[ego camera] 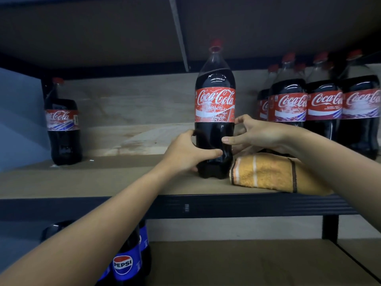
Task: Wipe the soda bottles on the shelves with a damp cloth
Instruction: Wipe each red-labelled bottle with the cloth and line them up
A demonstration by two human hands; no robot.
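A tall Coca-Cola bottle with a red label and red cap stands upright near the front of the middle shelf. My left hand grips its lower body, thumb across the front. My right hand hovers at the bottle's right side with fingers spread and loosely curved; its thumb tip touches the dark lower body. An orange cloth with white and brown stripes lies folded on the shelf just right of the bottle, under my right forearm.
Several Coca-Cola bottles crowd the right end of the shelf. One more Coca-Cola bottle stands alone at far left. Pepsi bottles sit on the lower shelf below my left arm. The shelf above hangs low over the caps.
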